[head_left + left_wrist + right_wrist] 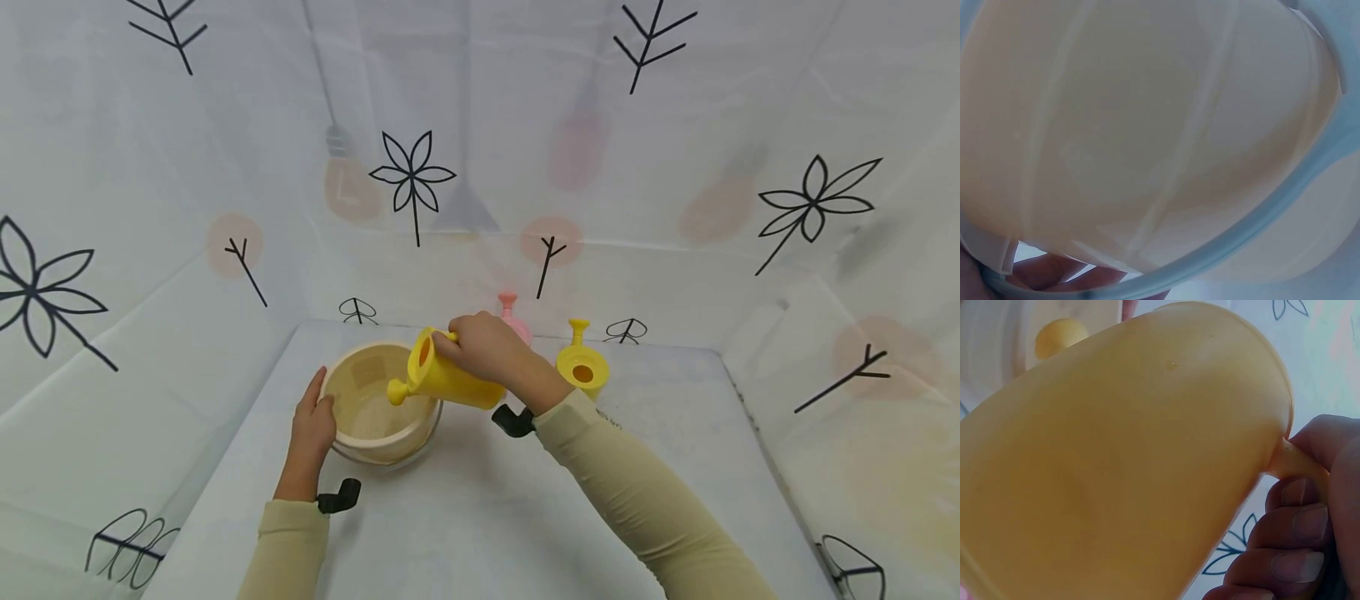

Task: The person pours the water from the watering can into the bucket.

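My right hand grips the handle of a yellow watering can, its fingers curled round the handle in the right wrist view. The can is tilted to the left, and its round-tipped spout points over a cream bucket. Against the left side of the bucket, my left hand holds the rim. In the left wrist view a pale bluish handle hangs round the outside of the bucket, and a few fingers show below it. No stream from the spout can be made out.
A second yellow watering can stands upright to the right of my right wrist. Behind my right hand is a pink watering can, partly hidden. The white table meets patterned white sheets at the back and sides.
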`<action>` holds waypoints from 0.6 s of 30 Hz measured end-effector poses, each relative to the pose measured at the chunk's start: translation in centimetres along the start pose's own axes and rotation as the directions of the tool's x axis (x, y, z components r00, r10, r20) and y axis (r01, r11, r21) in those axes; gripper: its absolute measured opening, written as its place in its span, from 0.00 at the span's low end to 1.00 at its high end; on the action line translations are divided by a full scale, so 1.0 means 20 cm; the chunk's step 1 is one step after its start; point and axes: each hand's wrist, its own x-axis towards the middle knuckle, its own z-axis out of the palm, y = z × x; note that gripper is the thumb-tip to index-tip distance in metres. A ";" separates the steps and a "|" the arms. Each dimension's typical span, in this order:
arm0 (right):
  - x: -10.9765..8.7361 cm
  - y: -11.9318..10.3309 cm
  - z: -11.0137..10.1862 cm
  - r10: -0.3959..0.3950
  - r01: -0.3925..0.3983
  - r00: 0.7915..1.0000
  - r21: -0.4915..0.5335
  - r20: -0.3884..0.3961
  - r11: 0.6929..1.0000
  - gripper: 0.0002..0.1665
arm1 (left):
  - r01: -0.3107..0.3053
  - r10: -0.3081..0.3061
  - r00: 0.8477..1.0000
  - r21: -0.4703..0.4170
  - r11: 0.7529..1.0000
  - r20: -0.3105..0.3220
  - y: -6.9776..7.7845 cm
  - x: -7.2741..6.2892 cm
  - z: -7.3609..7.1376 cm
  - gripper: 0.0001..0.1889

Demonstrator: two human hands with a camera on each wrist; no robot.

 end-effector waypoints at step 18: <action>0.01 -0.01 0.01 0.013 -0.013 1.000 0.001 0.027 1.000 0.26 | -0.003 0.003 1.000 0.000 1.000 -0.001 0.00 0.00 -0.01 0.29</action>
